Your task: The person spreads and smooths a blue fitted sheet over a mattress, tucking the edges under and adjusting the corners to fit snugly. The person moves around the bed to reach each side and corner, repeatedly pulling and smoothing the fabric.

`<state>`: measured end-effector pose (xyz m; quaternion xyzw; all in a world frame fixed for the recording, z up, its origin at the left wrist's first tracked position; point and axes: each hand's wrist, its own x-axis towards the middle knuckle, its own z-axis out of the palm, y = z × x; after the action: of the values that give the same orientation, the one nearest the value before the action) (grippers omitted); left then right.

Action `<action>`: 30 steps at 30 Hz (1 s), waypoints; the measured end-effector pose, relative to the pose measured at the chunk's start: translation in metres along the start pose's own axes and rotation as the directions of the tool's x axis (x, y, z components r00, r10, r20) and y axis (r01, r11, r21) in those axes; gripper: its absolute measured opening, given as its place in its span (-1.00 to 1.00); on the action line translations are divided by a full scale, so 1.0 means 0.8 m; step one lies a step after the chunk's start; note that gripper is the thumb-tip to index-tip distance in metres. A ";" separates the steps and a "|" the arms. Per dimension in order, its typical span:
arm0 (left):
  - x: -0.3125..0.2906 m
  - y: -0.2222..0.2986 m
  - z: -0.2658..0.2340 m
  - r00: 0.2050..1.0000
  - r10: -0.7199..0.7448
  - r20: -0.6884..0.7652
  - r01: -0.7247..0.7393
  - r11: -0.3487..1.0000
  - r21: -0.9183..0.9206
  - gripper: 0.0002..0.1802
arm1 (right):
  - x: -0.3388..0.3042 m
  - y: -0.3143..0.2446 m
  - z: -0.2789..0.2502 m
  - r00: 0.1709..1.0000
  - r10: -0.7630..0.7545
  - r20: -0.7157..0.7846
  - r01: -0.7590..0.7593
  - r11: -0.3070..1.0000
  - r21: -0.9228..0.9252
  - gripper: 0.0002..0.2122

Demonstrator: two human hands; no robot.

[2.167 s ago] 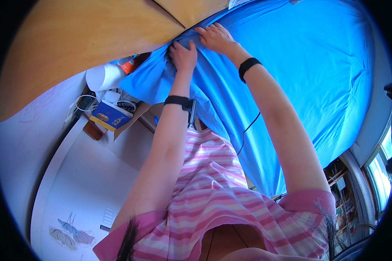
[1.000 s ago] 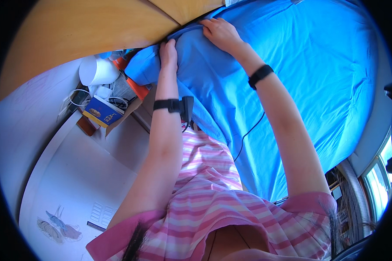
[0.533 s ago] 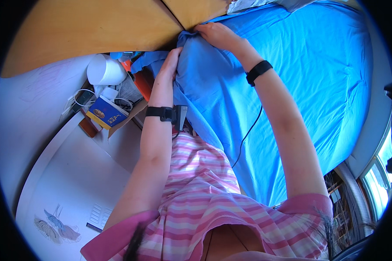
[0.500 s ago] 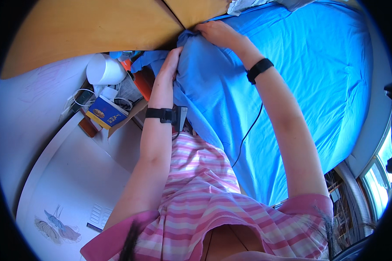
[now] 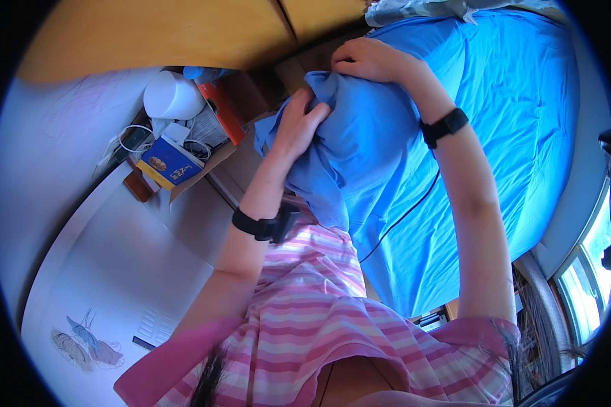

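A plain blue bedsheet spreads over the bed on the right, and its near-left corner is bunched up between my hands. My left hand is closed on a gathered fold at the left of this bunch, thumb toward the cloth. Farther off and to the right, my right hand grips the sheet's upper edge with its fingers curled over. The cloth between the two hands bulges upward, and its loose end hangs beside my striped clothing. Each wrist wears a black strap; a thin black cable lies across the sheet.
An orange-yellow wooden panel stands along the far side. To the left, a box holds a white roll, a blue-and-yellow packet, cables and an orange box. A white curved board rises at the lower left.
Both hands have drawn back from the wooden panel and shifted right, bringing the sheet's corner with them. Floor and the orange box's side now show where cloth hung.
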<state>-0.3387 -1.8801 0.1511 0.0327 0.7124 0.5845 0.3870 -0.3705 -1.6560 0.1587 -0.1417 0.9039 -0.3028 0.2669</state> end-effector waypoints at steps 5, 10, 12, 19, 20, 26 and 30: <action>-0.016 -0.009 -0.059 0.993 -0.079 0.085 0.075 0.996 0.052 -0.32 | -0.026 -0.019 -0.016 1.000 -0.009 -0.022 0.011 0.997 0.076 -0.72; -0.035 0.002 -0.098 0.853 -0.326 0.408 0.327 0.942 0.068 -0.48 | -0.040 -0.032 -0.033 0.999 0.033 0.021 -0.036 0.986 0.166 -0.69; -0.040 0.033 -0.144 0.958 -0.236 0.163 0.200 0.957 0.208 -0.71 | -0.052 -0.037 -0.042 0.999 0.027 0.046 -0.033 0.991 0.129 -0.69; -0.014 0.095 -0.174 0.945 0.312 -0.101 -0.152 0.689 0.709 -0.81 | -0.065 -0.042 -0.050 0.998 0.021 0.067 -0.022 1.000 0.012 -0.63; -0.008 0.088 -0.168 0.942 0.319 -0.103 -0.141 0.656 0.742 -0.81 | -0.063 -0.040 -0.049 0.996 -0.025 0.084 0.023 1.000 0.017 -0.65; -0.075 0.039 -0.152 0.841 0.504 -0.198 -0.195 0.622 0.758 -0.72 | -0.055 -0.036 -0.038 0.994 -0.104 0.044 0.105 0.994 -0.014 -0.71; -0.154 0.039 -0.083 0.621 0.628 -0.468 -0.286 0.739 0.610 -0.47 | -0.065 -0.042 -0.047 0.993 -0.066 0.095 0.071 0.996 -0.058 -0.64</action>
<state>-0.3043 -1.9856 0.2423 0.1099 0.8864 0.4436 -0.0736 -0.3465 -1.6428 0.2253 -0.1948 0.8940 -0.2768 0.2935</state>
